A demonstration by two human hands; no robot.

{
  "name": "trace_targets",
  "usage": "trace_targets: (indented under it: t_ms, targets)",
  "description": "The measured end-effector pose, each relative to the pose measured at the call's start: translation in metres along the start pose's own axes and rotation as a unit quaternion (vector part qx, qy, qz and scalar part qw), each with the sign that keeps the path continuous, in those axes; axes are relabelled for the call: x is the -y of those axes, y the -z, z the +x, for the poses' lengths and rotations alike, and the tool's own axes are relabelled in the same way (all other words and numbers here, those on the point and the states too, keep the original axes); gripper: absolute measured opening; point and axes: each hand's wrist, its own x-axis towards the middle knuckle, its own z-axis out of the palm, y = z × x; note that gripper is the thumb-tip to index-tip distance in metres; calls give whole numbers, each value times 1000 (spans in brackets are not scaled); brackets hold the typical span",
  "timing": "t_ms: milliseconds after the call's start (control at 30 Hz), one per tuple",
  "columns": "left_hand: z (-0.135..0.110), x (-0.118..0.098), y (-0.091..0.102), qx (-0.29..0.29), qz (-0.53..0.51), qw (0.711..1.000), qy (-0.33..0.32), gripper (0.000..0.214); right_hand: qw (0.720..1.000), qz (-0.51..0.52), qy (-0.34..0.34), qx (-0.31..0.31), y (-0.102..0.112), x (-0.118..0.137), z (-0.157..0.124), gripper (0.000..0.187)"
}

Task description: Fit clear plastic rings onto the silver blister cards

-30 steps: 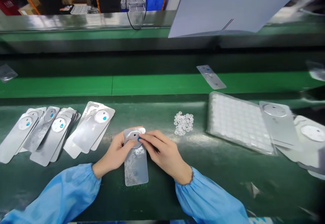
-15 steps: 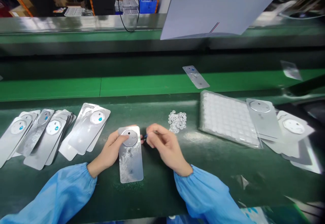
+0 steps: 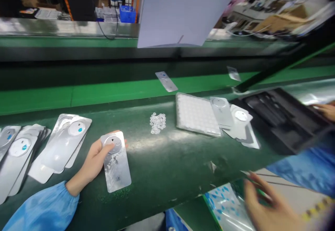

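Now left hand (image 3: 92, 159) is pinching a rectangular silver foil card (image 3: 117, 170) on the green belt (image 3: 170, 175); right hand (image 3: 269, 205) is spreading fingers wide, seemingly empty, lower right of card. Stacked blue-dot foil cards (image 3: 64, 143) are lying left of card; clear plastic tray of white discs (image 3: 177, 114) is sitting right, approx. full.

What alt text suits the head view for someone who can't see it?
The left hand holds a silver card on a green workbench, while the blurred right hand hangs past the bench edge near a blue-dotted plastic sheet. A tray of white discs lies farther right.
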Motion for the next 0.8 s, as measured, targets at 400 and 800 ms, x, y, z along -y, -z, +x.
trace_targets:
  t_ms: [400,800]
  targets:
    - [1,0,1,15,2,1000,-20,83,938,194,144,249,-150,131,55,38]
    - [-11,12,-5,-57,261,940,-213,31,797,414,-96,429,-131,196,-7,49]
